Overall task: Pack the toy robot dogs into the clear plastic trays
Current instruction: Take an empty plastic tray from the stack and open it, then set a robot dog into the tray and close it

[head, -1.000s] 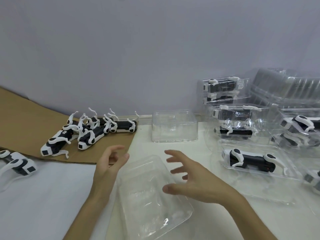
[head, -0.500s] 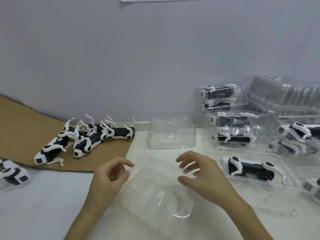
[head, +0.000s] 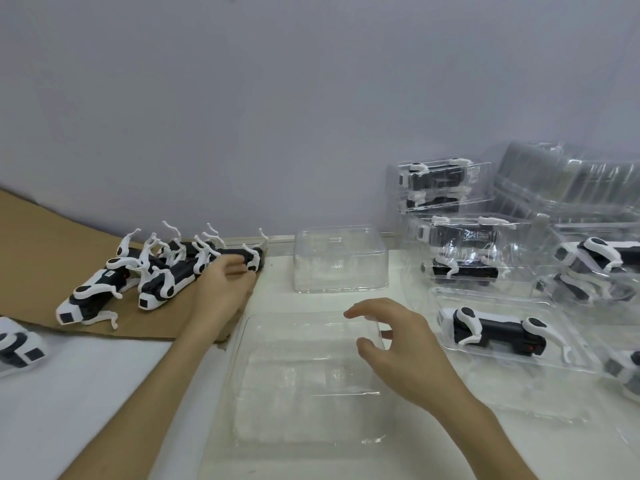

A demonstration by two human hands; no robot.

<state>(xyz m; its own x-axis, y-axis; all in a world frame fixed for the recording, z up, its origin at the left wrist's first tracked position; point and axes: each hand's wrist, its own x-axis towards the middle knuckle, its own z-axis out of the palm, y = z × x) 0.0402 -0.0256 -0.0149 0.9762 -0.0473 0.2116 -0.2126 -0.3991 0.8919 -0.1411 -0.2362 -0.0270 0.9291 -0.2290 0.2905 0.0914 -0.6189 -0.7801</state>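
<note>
We've several done in packed trays (head: 554,313) right of our right hand (head: 398,351), fingers loosely spread over the empty clear tray (head: 294,403), while our left hand (head: 221,289), grip unclear, meets one toy robot dog (head: 254,259) of the unpacked cluster (head: 166,278) beside it.

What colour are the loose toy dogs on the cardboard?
Toy dogs: black and white; head view.

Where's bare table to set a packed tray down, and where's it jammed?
Free: white table front left, bordered by the cardboard edge, a lone dog and the empty tray. Also a narrow strip between empty tray and clear box. Crowded: right side, packed trays stacked and overlapping; loose dogs piled on the cardboard by the left hand.
</note>
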